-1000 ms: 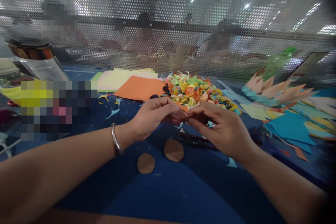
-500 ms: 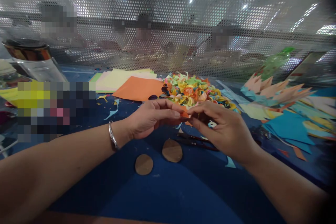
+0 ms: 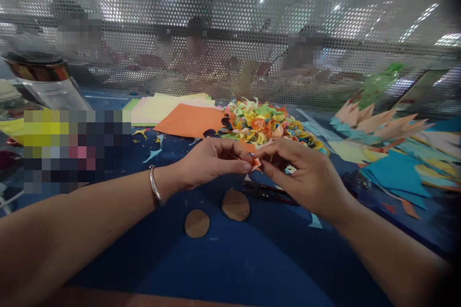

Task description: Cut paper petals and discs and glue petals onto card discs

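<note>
Between my fingertips is a small piece of orange paper [image 3: 256, 162], partly hidden by them. My left hand [image 3: 216, 160], with a silver bangle at the wrist, pinches its left side. From the right, my right hand [image 3: 306, 172] grips the other side with thumb and forefinger. Below lie two brown cardboard discs, a larger one [image 3: 236, 205] and a smaller one [image 3: 197, 223], flat and apart on the blue table [image 3: 216, 268]. Dark scissors [image 3: 266, 192] rest partly under my right hand. Just beyond my hands is a heap of colourful curled paper pieces [image 3: 262, 122].
An orange sheet [image 3: 192, 120] overlaps pale sheets [image 3: 162, 108] at the back. Folded peach paper points [image 3: 374, 124] and blue paper [image 3: 398, 175] lie at right. A lidded container [image 3: 54, 86] stands at left, a green bottle [image 3: 382, 84] at back right. People show behind a perforated screen [image 3: 230, 57].
The orange piece has been turned between my fingertips and shows a paler edge. My left fingers have shifted slightly, leaving a gap between thumb and forefinger.
</note>
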{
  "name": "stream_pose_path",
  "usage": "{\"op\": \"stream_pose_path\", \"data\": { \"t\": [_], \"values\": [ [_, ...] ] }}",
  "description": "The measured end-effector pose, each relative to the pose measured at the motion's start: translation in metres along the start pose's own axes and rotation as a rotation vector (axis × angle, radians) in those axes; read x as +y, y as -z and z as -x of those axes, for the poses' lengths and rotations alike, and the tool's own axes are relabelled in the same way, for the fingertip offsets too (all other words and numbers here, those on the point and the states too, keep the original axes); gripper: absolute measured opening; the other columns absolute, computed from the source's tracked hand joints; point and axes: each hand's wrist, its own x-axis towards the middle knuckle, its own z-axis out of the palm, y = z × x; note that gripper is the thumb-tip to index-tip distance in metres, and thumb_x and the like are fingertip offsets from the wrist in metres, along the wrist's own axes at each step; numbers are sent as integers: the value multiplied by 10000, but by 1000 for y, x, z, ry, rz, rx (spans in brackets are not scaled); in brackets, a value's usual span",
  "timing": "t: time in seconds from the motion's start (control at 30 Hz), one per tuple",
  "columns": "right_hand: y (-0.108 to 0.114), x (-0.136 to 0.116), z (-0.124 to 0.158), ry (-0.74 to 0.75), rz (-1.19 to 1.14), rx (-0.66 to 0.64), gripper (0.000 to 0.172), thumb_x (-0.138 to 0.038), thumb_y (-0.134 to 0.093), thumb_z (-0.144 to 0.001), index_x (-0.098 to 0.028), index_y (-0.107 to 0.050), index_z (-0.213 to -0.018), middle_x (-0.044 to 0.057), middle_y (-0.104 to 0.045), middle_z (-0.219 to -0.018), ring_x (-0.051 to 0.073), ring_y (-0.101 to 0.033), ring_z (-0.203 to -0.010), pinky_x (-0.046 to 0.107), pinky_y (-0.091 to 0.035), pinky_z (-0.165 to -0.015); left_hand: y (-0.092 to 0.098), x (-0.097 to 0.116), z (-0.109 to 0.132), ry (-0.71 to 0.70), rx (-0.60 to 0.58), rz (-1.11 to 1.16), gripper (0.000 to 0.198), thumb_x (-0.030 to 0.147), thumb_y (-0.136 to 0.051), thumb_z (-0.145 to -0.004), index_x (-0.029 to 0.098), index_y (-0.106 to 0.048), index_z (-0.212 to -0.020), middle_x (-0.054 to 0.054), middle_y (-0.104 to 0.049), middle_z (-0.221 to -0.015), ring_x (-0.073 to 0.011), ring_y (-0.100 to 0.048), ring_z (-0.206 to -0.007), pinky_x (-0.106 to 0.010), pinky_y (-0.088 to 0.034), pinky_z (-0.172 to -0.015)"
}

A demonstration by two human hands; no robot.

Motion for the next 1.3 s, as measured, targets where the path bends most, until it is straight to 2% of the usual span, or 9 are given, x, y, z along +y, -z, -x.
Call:
{"op": "stream_pose_path", "data": {
  "t": [0.13,0.27,0.43,0.67,0.77,1.07,1.3],
  "values": [
    [-1,-1,-1,24,-5,-6,117,-186,-611,-933,-218,-722,-955,24,-707,-824,126,-634,-631,247,-508,-559,0,0,1,5,-16,-41,157,176,-846,-748,110,-722,-818,-18,-722,-794,-85,-658,-735,-254,-533,-803],
    [-1,-1,0,19,2,11,120,-197,-613,-935,-214,-714,-997,20,-695,-820,124,-626,-634,249,-519,-575,-3,-1,1,-4,2,-9,210,130,-848,-723,116,-675,-840,-6,-717,-811,-86,-676,-751,-259,-542,-824],
    [-3,2,4,-32,-31,13,185,-211,-622,-944,-211,-694,-1114,40,-716,-944,123,-650,-680,267,-554,-643,-4,-3,1,-36,11,31,245,102,-836,-730,120,-623,-850,-7,-722,-838,-88,-706,-774,-242,-559,-798],
    [-1,0,3,17,-8,24,172,-182,-620,-931,-229,-707,-1072,16,-701,-875,118,-637,-650,255,-532,-614,-2,-5,1,-48,12,-6,210,116,-830,-743,113,-635,-820,-16,-727,-852,-78,-698,-770,-232,-559,-801],
    [-1,0,2,33,8,33,169,-187,-629,-931,-224,-706,-1076,23,-707,-876,125,-643,-656,262,-532,-623,-2,-4,1,-76,-2,-61,149,116,-797,-770,115,-651,-797,3,-708,-792,-62,-670,-732,-209,-541,-774],
    [-1,1,2,112,59,36,162,-173,-627,-944,-240,-700,-1072,52,-756,-956,191,-714,-837,305,-557,-699,-2,-2,2,-72,-5,-124,109,122,-779,-761,116,-669,-762,-3,-709,-756,-68,-657,-706,-208,-532,-749],
    [-1,1,2,130,92,31,132,-180,-623,-960,-240,-693,-1055,54,-747,-940,205,-721,-860,347,-560,-758,-1,-3,1,-33,15,-118,119,141,-788,-751,124,-670,-756,-10,-718,-750,-73,-662,-702,-221,-530,-752]
  ]
}}
